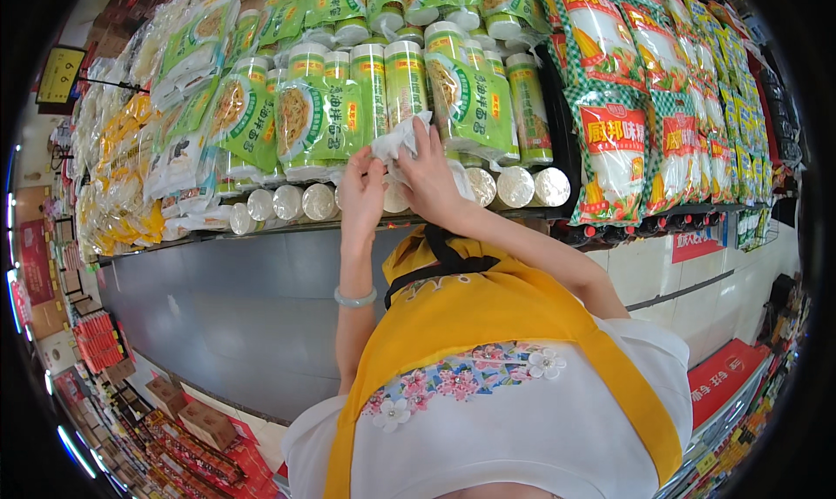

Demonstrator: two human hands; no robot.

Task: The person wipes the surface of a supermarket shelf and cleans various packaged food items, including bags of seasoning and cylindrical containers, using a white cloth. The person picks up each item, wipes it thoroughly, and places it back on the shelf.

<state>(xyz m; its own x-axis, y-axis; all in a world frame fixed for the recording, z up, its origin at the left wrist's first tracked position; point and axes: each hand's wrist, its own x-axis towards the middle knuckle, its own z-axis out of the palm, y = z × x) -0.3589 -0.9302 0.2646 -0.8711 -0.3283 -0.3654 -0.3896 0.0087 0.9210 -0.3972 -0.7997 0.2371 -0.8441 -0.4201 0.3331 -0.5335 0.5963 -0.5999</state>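
A crumpled white cloth or tissue (400, 138) is between my two hands, above a display of noodle packs. My left hand (363, 180) pinches its left edge with the fingertips. My right hand (428, 176) lies over its right side, fingers bent onto it. Just behind stand green-and-white cylindrical noodle packs (405, 81). A green noodle bag (320, 123) lies left of the cloth and another green bag (470, 107) to its right. Round white pack ends (514, 187) line the shelf's front edge, partly hidden by my hands.
Red, white and green seasoning bags (612, 153) are stacked at the right. Clear bags with yellow parts (127, 166) fill the left end. A price sign (60, 74) sticks out at the far left. The shelf's dark front edge (300, 228) runs before my body.
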